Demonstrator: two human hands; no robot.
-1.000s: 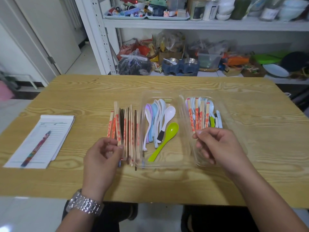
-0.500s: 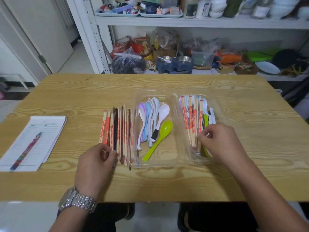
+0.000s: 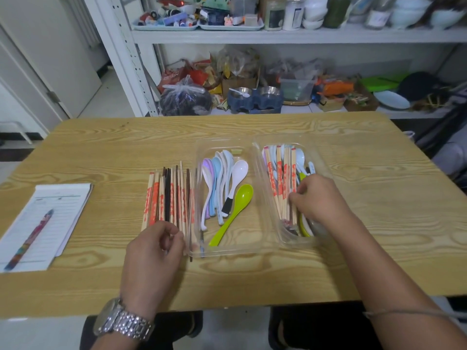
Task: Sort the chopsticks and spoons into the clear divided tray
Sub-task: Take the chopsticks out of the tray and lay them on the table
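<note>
A row of wooden chopsticks (image 3: 171, 195) with red print, plus a few dark ones, lies left of the spoons; whether it sits inside a tray compartment I cannot tell. The clear divided tray (image 3: 255, 246) holds pastel spoons (image 3: 219, 178) and a green spoon (image 3: 235, 210). To its right, a clear container (image 3: 321, 238) holds mixed chopsticks (image 3: 280, 178) and spoons. My left hand (image 3: 151, 251) rests at the near ends of the left chopsticks, fingers loosely curled and holding nothing. My right hand (image 3: 318, 198) is inside the right container, fingertips pinched on its chopsticks.
A notepad (image 3: 58, 198) with a pen (image 3: 30, 238) lies at the table's left. Behind the wooden table (image 3: 379, 223) stands a white shelf unit (image 3: 278, 36) crowded with bags, bowls and jars.
My left hand laid down the chopstick it held and drew back to the row's near ends. My right hand dropped into the right container and closed on chopsticks there.
</note>
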